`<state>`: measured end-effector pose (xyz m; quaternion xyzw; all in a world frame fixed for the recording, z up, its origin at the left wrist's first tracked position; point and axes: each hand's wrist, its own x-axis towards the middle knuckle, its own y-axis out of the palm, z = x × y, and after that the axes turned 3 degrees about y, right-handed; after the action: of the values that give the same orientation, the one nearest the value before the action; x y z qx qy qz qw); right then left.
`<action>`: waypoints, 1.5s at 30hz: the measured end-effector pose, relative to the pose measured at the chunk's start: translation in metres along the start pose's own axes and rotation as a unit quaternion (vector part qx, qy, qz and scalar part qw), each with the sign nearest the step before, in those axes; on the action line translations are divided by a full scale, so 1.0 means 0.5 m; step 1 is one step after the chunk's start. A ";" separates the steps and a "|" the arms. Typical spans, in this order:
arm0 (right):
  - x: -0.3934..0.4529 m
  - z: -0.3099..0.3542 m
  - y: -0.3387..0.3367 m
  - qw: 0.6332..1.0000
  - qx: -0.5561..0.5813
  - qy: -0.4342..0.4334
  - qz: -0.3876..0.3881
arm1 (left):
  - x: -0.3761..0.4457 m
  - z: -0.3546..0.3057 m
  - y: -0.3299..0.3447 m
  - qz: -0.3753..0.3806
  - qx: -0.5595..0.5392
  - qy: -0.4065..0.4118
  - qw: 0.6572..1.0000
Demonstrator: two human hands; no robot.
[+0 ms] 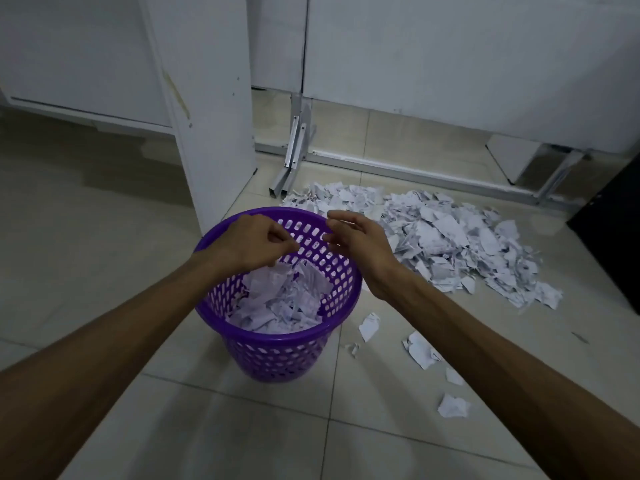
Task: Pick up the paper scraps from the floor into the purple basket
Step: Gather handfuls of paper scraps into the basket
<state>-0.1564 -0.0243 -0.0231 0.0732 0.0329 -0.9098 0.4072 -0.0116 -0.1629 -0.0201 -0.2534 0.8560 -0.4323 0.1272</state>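
A purple perforated basket (pixel 277 341) stands on the tiled floor, partly filled with white paper scraps (pixel 284 303). Both hands hover over its opening. My left hand (pixel 252 240) has loosely curled fingers and I see nothing held in it. My right hand (pixel 356 240) has relaxed, slightly bent fingers and holds nothing. A big pile of paper scraps (pixel 440 237) lies on the floor to the right, behind the basket. Loose scraps (pixel 420 348) lie closer, right of the basket.
A white cabinet panel (pixel 207 109) stands just behind the basket on the left. A metal table frame (pixel 294 147) with a floor rail runs behind the pile. A dark object (pixel 613 230) sits at the right edge.
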 end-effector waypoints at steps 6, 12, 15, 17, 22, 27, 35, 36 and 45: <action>0.009 0.006 -0.088 0.999 0.024 -0.003 -0.040 | 0.058 -0.112 0.038 -0.099 -0.215 0.029 0.971; -0.033 -0.117 -0.220 0.983 -0.091 -0.042 -0.151 | 0.078 -0.249 0.152 -0.020 -0.128 0.182 0.975; -0.108 -0.256 -0.295 0.972 -0.163 -0.028 -0.169 | 0.058 -0.285 0.259 0.052 -0.108 0.227 0.967; -0.166 -0.345 -0.349 0.962 -0.242 0.013 -0.127 | 0.040 -0.281 0.342 0.100 -0.131 0.187 0.968; -0.258 -0.453 -0.447 0.927 -0.356 0.081 -0.086 | 0.009 -0.204 0.470 0.157 -0.120 0.056 0.979; -0.310 -0.532 -0.471 0.863 -0.503 0.024 -0.046 | 0.009 -0.143 0.538 0.155 -0.068 0.006 0.985; -0.242 -0.556 -0.442 0.840 -0.534 -0.007 -0.094 | -0.004 -0.080 0.609 0.185 0.106 -0.037 0.976; -0.222 -0.555 -0.441 0.848 -0.518 0.007 -0.111 | -0.005 -0.072 0.613 0.196 0.119 -0.041 0.973; -0.050 -0.533 -0.447 0.871 -0.477 -0.021 -0.116 | 0.030 -0.024 0.654 0.140 0.161 0.023 0.977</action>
<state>-0.2783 0.1751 -0.2824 -0.1538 0.4624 -0.8255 0.2847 -0.1352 0.0000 -0.2759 -0.0969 0.8047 -0.5484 0.2057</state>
